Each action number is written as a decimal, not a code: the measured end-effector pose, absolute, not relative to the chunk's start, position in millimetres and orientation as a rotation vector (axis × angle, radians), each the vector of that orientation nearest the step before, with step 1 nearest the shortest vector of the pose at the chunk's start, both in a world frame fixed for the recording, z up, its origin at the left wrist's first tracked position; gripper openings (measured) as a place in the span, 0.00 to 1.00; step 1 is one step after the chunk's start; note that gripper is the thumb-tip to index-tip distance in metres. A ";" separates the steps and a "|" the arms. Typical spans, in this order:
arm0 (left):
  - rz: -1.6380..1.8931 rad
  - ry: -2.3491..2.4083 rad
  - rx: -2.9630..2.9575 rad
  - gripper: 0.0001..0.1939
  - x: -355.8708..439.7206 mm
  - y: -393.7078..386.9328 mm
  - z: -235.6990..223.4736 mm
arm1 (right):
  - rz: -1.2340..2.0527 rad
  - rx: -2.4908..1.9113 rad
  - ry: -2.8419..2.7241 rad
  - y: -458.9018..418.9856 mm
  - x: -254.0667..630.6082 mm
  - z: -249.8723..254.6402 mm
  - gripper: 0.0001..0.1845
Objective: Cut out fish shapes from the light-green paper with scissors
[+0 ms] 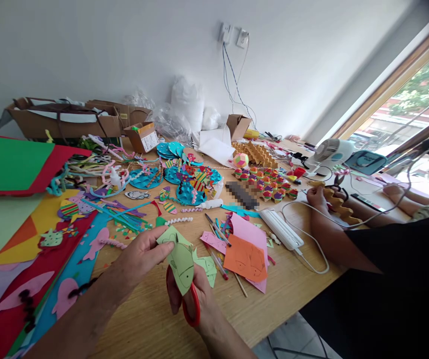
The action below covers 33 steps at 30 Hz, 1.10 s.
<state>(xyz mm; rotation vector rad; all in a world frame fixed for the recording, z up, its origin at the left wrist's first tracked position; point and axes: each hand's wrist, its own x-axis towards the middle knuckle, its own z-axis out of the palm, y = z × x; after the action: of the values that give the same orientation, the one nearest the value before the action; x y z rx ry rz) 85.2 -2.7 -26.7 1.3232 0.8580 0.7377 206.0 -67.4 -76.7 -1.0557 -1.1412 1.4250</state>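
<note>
My left hand [141,257] pinches the upper edge of a light green paper [180,259] with a fish outline drawn on it. My right hand [195,299] sits below it, fingers through red-handled scissors [192,306] whose blades are hidden behind the paper. Both hands hover over the near edge of the wooden table [154,319]. A second green scrap [207,267] lies just right of the held paper.
Orange [246,259] and pink [249,232] papers, pencils and a white power strip [281,229] lie to the right. Coloured card sheets [12,219] cover the left. A person in black sits at right, their hand [317,197] on a cardboard egg tray [339,207]. A small fan [330,149] stands behind.
</note>
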 end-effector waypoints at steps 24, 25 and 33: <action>0.731 0.857 1.357 0.09 85.2 -1.9 -31.0 | 1.320 -1.097 -1.196 -68.4 207.4 -90.7 0.28; 0.725 0.846 1.353 0.09 85.1 -2.0 -31.2 | 1.320 -1.085 -1.191 -68.3 207.3 -91.4 0.27; 0.705 0.844 1.332 0.09 81.5 -3.0 -27.8 | 1.382 -0.993 -1.125 -68.1 206.3 -100.7 0.22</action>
<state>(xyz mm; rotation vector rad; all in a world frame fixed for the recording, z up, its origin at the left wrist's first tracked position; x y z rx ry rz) 81.5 -3.0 -27.8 1.3321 0.8440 0.7046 206.3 -68.1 -100.7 -0.9934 -1.1249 1.3824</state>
